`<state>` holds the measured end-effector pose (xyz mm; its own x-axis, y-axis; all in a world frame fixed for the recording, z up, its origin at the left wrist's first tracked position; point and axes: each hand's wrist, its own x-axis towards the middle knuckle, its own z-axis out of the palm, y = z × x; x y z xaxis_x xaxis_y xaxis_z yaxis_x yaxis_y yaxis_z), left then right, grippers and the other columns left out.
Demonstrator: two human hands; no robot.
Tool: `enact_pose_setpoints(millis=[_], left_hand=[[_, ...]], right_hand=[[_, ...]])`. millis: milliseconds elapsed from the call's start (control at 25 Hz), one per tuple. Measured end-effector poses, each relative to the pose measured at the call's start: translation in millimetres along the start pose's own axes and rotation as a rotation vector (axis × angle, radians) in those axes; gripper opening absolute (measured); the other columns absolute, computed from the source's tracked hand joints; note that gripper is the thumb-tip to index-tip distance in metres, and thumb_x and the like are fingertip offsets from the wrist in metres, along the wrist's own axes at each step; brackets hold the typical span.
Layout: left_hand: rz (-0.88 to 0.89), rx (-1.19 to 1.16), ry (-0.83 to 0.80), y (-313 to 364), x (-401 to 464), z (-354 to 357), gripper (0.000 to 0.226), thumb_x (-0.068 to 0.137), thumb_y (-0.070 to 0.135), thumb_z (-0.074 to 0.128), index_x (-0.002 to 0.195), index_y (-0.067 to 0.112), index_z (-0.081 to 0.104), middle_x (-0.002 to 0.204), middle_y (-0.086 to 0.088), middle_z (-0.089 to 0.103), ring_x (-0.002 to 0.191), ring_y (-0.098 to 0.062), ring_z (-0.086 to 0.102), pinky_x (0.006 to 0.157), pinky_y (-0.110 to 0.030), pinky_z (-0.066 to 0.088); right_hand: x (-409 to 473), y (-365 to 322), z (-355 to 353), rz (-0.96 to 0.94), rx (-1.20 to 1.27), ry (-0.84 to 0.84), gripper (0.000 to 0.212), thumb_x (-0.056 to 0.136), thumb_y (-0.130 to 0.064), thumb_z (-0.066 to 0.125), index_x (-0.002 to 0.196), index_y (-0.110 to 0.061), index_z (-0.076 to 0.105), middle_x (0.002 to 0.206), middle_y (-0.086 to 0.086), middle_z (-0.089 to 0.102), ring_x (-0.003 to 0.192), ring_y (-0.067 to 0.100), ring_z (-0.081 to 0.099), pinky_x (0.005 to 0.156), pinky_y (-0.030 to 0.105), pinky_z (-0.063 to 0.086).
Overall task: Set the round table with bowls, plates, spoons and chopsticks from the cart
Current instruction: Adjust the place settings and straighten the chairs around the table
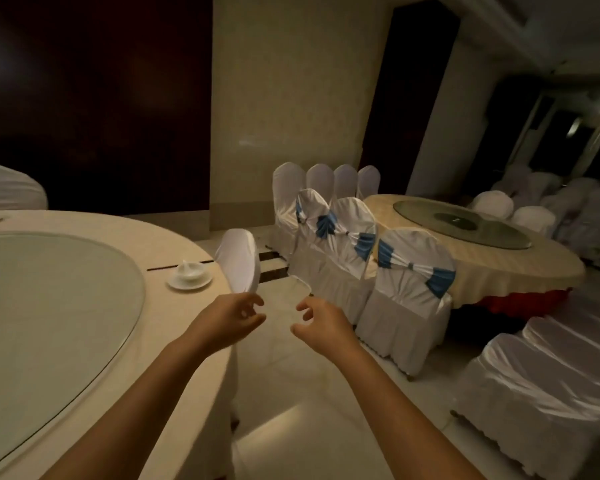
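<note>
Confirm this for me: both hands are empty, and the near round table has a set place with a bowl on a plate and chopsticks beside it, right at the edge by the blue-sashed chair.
One detail is wrong: the chair by that place setting is plain white, without a sash. The blue-sashed chairs stand apart, by the far table. The head view shows it.

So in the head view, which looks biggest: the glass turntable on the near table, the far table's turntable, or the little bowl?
1. Near turntable, though nearness to the camera inflates it.
2. Far turntable.
3. Bowl.

Banquet hall, round clothed tables [520, 271], covered chairs [409, 299] (blue sashes)
</note>
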<state>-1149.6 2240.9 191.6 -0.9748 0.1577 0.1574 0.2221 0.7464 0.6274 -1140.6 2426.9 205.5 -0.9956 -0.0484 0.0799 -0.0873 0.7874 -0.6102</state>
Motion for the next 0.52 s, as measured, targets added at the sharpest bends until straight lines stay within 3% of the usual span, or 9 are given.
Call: enact_pose_setpoints(millis=[120,320,400,520], left_hand=[[-0.044,-0.001,-0.017,-3,65,22,0.029,0.088,0.035,0.058,0.116,0.028,0.058,0.109,0.002,0.068,0.088,-0.007,0.061,0.081,-0.026,0.053],[-0.122,0.018,-0.012,-11,157,67,0.032,0.088,0.034,0.057,0.120,0.030,0.056,0.110,0.003,0.067,0.085,-0.005,0.059,0.076,-0.021,0.052],[-0.174,-0.006,0.038,-14,195,85,0.034,0.089,0.034,0.057,0.123,0.030,0.054,0.110,0.003,0.066,0.086,-0.007,0.060,0.074,-0.022,0.054],[-0.268,-0.024,0.142,-16,248,110,0.035,0.089,0.033,0.057,0.124,0.029,0.053,0.111,0.001,0.067,0.086,-0.005,0.058,0.085,-0.028,0.052]], right_hand=[[61,29,-12,-0.006,0.013,0.001,0.042,0.082,-0.031,0.065,0.122,-0.023,0.055,0.115,0.001,0.060,0.097,0.016,0.059,0.081,0.032,0.053],[160,84,-11,-0.055,0.030,-0.056,0.043,0.084,-0.030,0.064,0.125,-0.023,0.053,0.119,0.001,0.059,0.100,0.016,0.060,0.080,0.028,0.051],[208,107,-14,-0.103,0.045,-0.084,0.043,0.085,-0.028,0.063,0.126,-0.022,0.053,0.120,0.002,0.059,0.101,0.016,0.060,0.082,0.028,0.052],[290,135,-24,-0.176,0.057,-0.133,0.043,0.085,-0.027,0.063,0.127,-0.022,0.053,0.120,0.003,0.058,0.101,0.016,0.060,0.086,0.032,0.054]])
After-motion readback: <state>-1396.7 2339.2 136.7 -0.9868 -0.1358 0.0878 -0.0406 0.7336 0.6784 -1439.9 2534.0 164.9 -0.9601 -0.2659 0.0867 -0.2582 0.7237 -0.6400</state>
